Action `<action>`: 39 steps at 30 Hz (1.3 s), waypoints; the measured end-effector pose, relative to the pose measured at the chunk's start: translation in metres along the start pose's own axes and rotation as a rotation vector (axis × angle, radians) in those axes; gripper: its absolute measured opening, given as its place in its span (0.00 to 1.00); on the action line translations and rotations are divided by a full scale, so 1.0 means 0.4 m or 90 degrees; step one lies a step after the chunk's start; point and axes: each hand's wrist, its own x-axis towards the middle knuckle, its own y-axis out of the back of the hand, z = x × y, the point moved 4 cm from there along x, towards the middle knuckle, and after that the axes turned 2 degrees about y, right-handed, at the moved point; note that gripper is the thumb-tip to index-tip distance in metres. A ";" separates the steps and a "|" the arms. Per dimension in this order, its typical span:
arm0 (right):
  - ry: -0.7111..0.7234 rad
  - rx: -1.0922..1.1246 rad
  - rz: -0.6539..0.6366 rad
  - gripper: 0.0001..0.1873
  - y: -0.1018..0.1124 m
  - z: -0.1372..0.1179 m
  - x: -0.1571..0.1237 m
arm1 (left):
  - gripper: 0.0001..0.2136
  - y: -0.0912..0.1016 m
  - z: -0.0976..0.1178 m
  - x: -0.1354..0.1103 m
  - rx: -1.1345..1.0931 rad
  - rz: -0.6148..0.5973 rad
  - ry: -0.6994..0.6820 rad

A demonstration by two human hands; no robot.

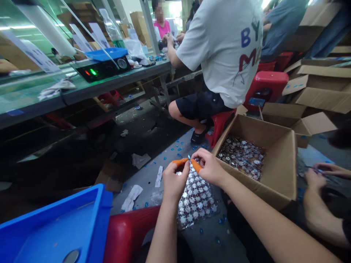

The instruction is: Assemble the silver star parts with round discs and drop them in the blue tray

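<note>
My left hand and my right hand meet near the middle of the view, each with an orange finger cot. Between their fingertips is a small shiny blue piece, pinched from both sides; its exact kind is too small to make out. Below my hands lies a sheet of silver flower-shaped pieces, partly covered by my wrists. To the right of my right hand stands an open cardboard box with many loose silver pieces inside.
A blue plastic tray and a red stool are at lower left. Small blue bits and paper scraps litter the floor. A seated person works at the bench ahead. Another person's hands are at right.
</note>
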 end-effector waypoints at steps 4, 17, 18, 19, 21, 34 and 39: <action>0.039 -0.077 -0.025 0.02 0.001 -0.009 -0.004 | 0.08 -0.001 0.012 -0.003 0.057 0.008 -0.063; 0.064 -0.122 -0.067 0.07 -0.001 -0.018 -0.010 | 0.06 -0.007 0.005 -0.004 0.089 0.038 -0.044; 0.055 -0.092 -0.061 0.06 -0.003 -0.017 -0.008 | 0.06 -0.008 0.001 -0.003 0.062 0.040 -0.018; 0.045 -0.056 -0.057 0.04 -0.004 -0.016 -0.006 | 0.07 -0.008 -0.004 -0.001 0.031 0.038 0.012; 0.020 0.017 -0.055 0.02 -0.009 -0.012 -0.002 | 0.09 -0.010 -0.014 0.002 -0.041 0.033 0.070; -0.228 0.428 -0.007 0.24 -0.031 0.025 0.013 | 0.14 -0.020 -0.028 0.008 -0.312 -0.018 0.146; -0.239 0.396 0.030 0.24 -0.027 0.034 0.015 | 0.15 -0.019 -0.005 0.000 -0.228 -0.002 0.138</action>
